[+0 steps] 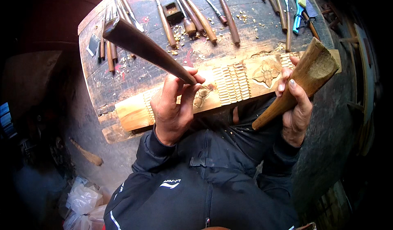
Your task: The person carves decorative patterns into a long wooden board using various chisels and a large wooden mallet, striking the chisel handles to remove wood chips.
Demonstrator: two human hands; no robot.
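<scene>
Worn table (137,77) — carved board (232,82), chisels (229,21)

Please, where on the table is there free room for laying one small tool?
A mostly bare patch of table is at left, between the left group of carving tools and the carved board. A gap, strewn with wood chips, lies between the middle tools and the right-hand row beside the blue brush. The upper middle is crowded.

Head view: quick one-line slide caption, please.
Left hand holding a dark wooden handle, right hand a wooden mallet, at a worktable bearing hand tools and a carved board.
</scene>
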